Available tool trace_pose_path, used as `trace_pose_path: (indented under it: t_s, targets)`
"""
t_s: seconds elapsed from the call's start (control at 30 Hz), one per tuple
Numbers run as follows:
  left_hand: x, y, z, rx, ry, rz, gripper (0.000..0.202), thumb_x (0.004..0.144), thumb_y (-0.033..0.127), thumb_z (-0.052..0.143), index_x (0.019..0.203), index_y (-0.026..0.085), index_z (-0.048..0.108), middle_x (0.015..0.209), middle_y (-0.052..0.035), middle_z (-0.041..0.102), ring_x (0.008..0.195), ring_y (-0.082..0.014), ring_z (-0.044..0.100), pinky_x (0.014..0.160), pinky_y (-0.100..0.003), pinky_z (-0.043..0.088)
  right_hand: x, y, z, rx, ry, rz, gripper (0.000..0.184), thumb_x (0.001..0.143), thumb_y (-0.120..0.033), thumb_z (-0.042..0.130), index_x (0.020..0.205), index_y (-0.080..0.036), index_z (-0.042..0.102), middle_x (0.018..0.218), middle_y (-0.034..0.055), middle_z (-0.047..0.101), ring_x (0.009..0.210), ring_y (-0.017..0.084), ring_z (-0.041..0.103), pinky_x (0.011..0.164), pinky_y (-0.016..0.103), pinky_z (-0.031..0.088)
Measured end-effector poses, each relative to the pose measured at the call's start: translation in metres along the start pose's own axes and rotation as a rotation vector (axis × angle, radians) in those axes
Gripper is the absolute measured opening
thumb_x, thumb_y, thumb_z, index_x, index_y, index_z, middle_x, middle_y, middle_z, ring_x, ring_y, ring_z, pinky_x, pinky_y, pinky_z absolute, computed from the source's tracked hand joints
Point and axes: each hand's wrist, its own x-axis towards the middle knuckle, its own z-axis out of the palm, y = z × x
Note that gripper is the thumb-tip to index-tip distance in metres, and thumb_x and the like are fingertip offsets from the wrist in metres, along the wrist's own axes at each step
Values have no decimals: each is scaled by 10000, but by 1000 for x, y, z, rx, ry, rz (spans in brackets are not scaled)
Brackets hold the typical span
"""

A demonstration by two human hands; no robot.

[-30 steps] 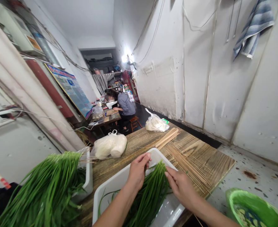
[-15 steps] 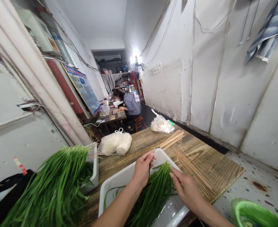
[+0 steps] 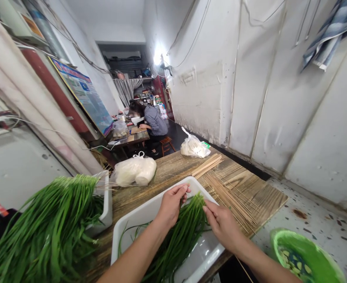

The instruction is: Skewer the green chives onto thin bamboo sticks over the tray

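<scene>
Green chives [image 3: 181, 232] lie bunched in a white plastic tray [image 3: 120, 232], their pale cut ends gathered toward the far right. My right hand [image 3: 222, 224] is closed at those ends. A thin bamboo skewer [image 3: 244, 270] emerges below my right forearm, in line with my grip; its upper part is hidden by the hand. Just left of the bunch's top, my left hand [image 3: 172, 202] pinches a chive stalk, whose small pale-green tip [image 3: 188, 184] shows at the fingertips. The fingers of both hands are partly hidden.
Loose skewers [image 3: 232, 196] lie right of the tray on the wooden table [image 3: 268, 192]. A heap of chives [image 3: 52, 220] overhangs another white tray at left. Plastic bags [image 3: 135, 169] stand behind. A green basin [image 3: 306, 251] is on the floor; a person [image 3: 154, 120] sits farther back.
The view has shifted slightly right and down, so things sit farther left and more of the green basin shows. Both hands keep nearly the same positions at the chives.
</scene>
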Motion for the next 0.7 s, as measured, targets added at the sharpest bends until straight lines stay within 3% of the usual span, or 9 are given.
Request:
trace_pose_path:
  t_s: [0.7]
  targets:
    - [-3,3,3,-47,-19,-19,253,597,309,723,739,102,686,687,-30,597,554,-62,434,525,-204,318,0,-1,-1,-4,-14,10,231,906,-202,352,750,-177,520,566,-5,495,497,132,458,491,228,341]
